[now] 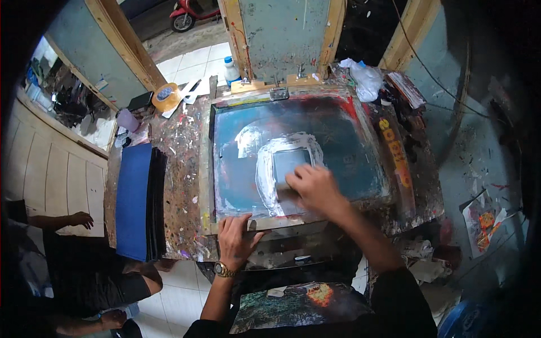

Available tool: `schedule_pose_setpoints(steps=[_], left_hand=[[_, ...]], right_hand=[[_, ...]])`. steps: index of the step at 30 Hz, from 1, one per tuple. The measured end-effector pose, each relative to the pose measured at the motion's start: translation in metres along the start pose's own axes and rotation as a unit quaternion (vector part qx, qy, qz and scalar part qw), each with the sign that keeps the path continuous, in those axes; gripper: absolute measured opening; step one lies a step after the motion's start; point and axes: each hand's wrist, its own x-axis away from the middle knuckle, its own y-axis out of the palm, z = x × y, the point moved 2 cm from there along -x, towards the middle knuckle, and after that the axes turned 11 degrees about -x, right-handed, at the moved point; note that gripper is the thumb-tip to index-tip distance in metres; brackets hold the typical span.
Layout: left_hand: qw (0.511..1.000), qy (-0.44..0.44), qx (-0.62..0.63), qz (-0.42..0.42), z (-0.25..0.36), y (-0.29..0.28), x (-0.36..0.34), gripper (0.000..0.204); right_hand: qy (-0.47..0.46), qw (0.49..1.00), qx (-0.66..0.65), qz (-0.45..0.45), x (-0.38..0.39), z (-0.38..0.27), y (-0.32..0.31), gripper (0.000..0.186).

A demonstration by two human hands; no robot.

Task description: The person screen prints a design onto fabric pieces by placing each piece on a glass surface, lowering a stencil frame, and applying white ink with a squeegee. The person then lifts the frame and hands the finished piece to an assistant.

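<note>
In front of me lies a screen-printing frame [208, 169] with a blue-grey mesh. White ink [264, 169] rings a rectangular area on the mesh, and another white patch sits to its upper left. My right hand [315, 190] is closed on a squeegee [288, 193], mostly hidden and blurred, at the lower part of that rectangle. My left hand [235, 239], wearing a gold watch [224, 270], rests on the near rail of the frame. Its fingers lie over the wood, thumb apart. Two hinge clamps [301, 72] stand at the frame's far side.
A stack of blue and black sheets [134, 203] lies on the stained table [183, 208], left of the frame. Tape [167, 97], a bottle [231, 70] and a plastic bag [366, 80] line the far side. At lower left another person's hand [80, 219] hangs beside the table.
</note>
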Motion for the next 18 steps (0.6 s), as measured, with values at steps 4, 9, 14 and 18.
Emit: schedule_pose_setpoints(steps=[4,9,14,18], left_hand=[[1.000,-0.011,0.007,-0.004,-0.002,0.006,0.002,0.060],[1.000,-0.005,0.005,-0.005,-0.009,0.024,0.014,0.053],[1.000,-0.007,0.005,-0.003,-0.013,0.032,0.014,0.053],[1.000,-0.006,-0.004,-0.007,-0.013,0.029,0.020,0.051]], right_hand=[[-0.026,0.992,0.057,0.107,-0.076,0.066,0.010,0.032],[-0.004,1.000,-0.008,-0.006,-0.123,0.100,-0.007,0.031],[0.021,1.000,0.006,0.015,-0.088,0.078,0.002,0.030],[0.053,0.998,-0.033,-0.023,-0.046,0.037,0.012,0.029]])
